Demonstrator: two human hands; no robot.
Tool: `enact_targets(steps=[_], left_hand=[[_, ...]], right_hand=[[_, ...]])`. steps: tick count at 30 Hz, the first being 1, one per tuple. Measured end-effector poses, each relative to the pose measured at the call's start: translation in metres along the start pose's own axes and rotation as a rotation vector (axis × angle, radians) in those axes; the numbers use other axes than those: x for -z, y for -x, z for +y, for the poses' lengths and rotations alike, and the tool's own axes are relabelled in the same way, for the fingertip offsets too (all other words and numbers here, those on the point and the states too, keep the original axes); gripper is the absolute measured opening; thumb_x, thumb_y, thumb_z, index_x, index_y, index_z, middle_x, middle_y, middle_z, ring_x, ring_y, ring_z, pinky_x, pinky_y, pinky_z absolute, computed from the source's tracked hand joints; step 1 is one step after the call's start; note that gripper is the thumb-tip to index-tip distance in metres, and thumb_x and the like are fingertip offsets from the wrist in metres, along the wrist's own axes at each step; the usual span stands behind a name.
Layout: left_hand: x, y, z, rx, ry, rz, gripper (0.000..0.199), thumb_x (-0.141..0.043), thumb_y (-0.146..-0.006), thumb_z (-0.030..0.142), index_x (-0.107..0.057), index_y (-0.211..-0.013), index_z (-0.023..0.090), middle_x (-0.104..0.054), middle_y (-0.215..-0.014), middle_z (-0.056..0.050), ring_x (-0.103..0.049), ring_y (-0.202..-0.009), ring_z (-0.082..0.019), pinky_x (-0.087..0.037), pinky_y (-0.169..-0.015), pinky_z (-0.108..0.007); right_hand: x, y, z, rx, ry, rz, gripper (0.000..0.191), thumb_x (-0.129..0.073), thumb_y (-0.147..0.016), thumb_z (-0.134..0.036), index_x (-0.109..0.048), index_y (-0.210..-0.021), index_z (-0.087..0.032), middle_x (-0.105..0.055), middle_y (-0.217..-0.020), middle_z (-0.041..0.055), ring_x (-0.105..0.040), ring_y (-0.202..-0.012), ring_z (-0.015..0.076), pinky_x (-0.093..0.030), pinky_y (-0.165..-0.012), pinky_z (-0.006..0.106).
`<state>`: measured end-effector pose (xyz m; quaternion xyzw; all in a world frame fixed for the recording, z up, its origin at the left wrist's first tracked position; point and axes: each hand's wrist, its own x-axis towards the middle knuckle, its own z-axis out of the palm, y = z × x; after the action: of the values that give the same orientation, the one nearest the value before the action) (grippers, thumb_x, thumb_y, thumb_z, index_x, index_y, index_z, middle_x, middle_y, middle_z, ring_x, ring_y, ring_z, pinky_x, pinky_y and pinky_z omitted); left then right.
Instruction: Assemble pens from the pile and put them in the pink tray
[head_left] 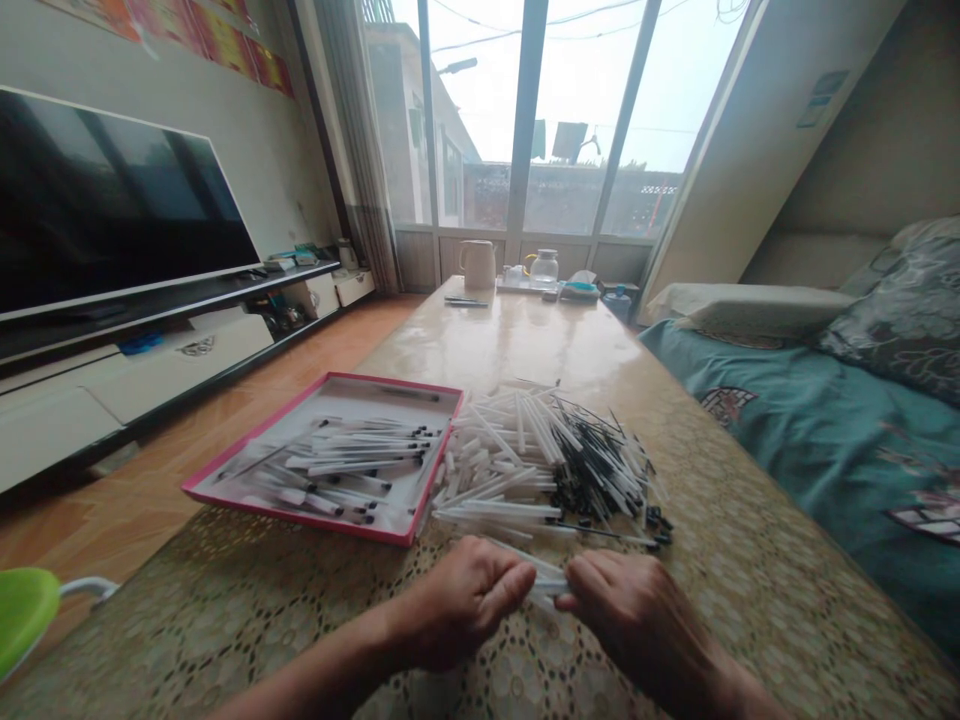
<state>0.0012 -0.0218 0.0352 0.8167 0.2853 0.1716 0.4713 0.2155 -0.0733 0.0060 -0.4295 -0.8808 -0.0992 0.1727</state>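
My left hand [474,600] and my right hand [637,605] are both closed, facing each other low over the table. Between them they grip a white pen [551,587], one hand at each end; its ends are hidden in my fingers. Just beyond my hands lies a loose pile of white pen barrels [499,455]. Thin black refills [592,465] are heaped on its right side, with small black pen plugs [658,525] at the near right edge. Left of the pile, a shallow pink-edged box [411,532] holds several white pens with black ends [367,463].
The long table [720,600] has a patterned cover. At its far end stand a beige pitcher [478,265], a glass jug [544,268] and a tissue pack [580,287]. A bed or sofa [757,430] is on the right, a green seat [26,615] at lower left.
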Motion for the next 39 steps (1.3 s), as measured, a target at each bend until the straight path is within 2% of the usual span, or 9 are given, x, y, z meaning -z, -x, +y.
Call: enact_targets(steps=[5,10,15,17,24,28,31,35,39], left_hand=[[0.028,-0.002,-0.014,0.287,0.582,0.191,0.05,-0.041,-0.083,0.06,-0.034,-0.05,0.023,-0.021,-0.038,0.01,-0.014,-0.03,-0.006,-0.011,-0.033,-0.021],[0.044,-0.012,-0.016,0.192,0.323,0.487,0.03,-0.056,-0.081,0.043,-0.063,-0.081,0.013,-0.04,-0.043,0.008,-0.035,-0.036,-0.007,-0.026,-0.037,-0.019],[0.034,-0.011,-0.018,0.03,0.148,0.685,0.052,-0.057,-0.08,0.026,-0.044,-0.129,0.016,-0.064,-0.098,-0.009,-0.061,-0.081,-0.017,-0.049,-0.073,-0.031],[0.027,-0.009,-0.018,0.039,0.159,0.67,0.043,-0.058,-0.079,0.025,-0.051,-0.121,0.017,-0.064,-0.096,-0.008,-0.061,-0.08,-0.017,-0.049,-0.073,-0.031],[-0.018,-0.011,-0.019,0.188,0.787,0.22,0.04,-0.074,-0.068,0.03,-0.055,-0.1,0.016,-0.063,-0.073,-0.001,-0.062,-0.059,-0.013,-0.047,-0.052,-0.023],[-0.026,-0.014,-0.021,0.213,0.865,0.273,0.034,-0.076,-0.066,0.035,-0.058,-0.086,0.013,-0.064,-0.063,0.0,-0.059,-0.049,-0.011,-0.045,-0.048,-0.022],[-0.022,-0.013,-0.021,0.233,0.873,0.326,0.032,-0.075,-0.068,0.037,-0.059,-0.08,0.012,-0.063,-0.054,0.0,-0.056,-0.045,-0.01,-0.046,-0.048,-0.022],[-0.013,-0.011,-0.024,0.237,0.878,0.446,0.032,-0.076,-0.067,0.036,-0.059,-0.079,0.012,-0.065,-0.06,-0.001,-0.059,-0.051,-0.011,-0.047,-0.05,-0.021],[-0.01,-0.01,-0.027,0.256,0.87,0.473,0.033,-0.077,-0.066,0.036,-0.058,-0.079,0.013,-0.065,-0.061,0.0,-0.06,-0.053,-0.01,-0.048,-0.053,-0.021]], right_hand=[[0.008,0.011,0.026,-0.234,0.072,0.212,0.032,-0.038,-0.097,-0.032,-0.044,-0.068,-0.021,-0.047,-0.053,-0.0034,-0.044,-0.043,0.0119,-0.024,-0.047,0.027],[0.004,-0.002,0.023,-0.374,-0.133,0.206,0.028,-0.032,-0.098,-0.028,-0.048,-0.076,-0.02,-0.056,-0.065,0.0009,-0.054,-0.058,0.0143,-0.036,-0.056,0.025],[-0.005,-0.006,0.01,-0.299,-0.239,0.191,0.022,-0.034,-0.097,-0.024,-0.055,-0.1,-0.02,-0.066,-0.081,0.0042,-0.064,-0.068,0.0146,-0.043,-0.059,0.023],[-0.006,-0.005,0.008,-0.303,-0.256,0.162,0.02,-0.035,-0.096,-0.024,-0.054,-0.101,-0.019,-0.066,-0.08,0.0039,-0.065,-0.066,0.0146,-0.043,-0.057,0.022],[-0.011,-0.012,-0.006,-0.227,-0.201,0.084,0.025,-0.036,-0.095,-0.021,-0.051,-0.075,-0.02,-0.057,-0.063,0.0001,-0.055,-0.053,0.0125,-0.034,-0.049,0.022],[-0.01,-0.013,-0.009,-0.172,-0.22,0.05,0.02,-0.041,-0.094,-0.024,-0.056,-0.081,-0.02,-0.06,-0.069,0.0013,-0.058,-0.059,0.0137,-0.036,-0.053,0.022],[-0.006,-0.01,-0.004,-0.306,-0.398,0.066,0.022,-0.039,-0.096,-0.034,-0.056,-0.096,-0.02,-0.062,-0.074,0.0019,-0.06,-0.063,0.0145,-0.041,-0.057,0.023],[-0.005,-0.003,0.01,-0.548,-0.633,0.074,0.04,-0.025,-0.098,-0.041,-0.05,-0.073,-0.02,-0.054,-0.056,-0.0022,-0.053,-0.051,0.0122,-0.039,-0.051,0.021],[-0.012,0.001,0.018,-0.582,-0.763,0.058,0.047,-0.025,-0.096,-0.05,-0.048,-0.068,-0.021,-0.048,-0.049,-0.0035,-0.048,-0.046,0.0117,-0.035,-0.046,0.021]])
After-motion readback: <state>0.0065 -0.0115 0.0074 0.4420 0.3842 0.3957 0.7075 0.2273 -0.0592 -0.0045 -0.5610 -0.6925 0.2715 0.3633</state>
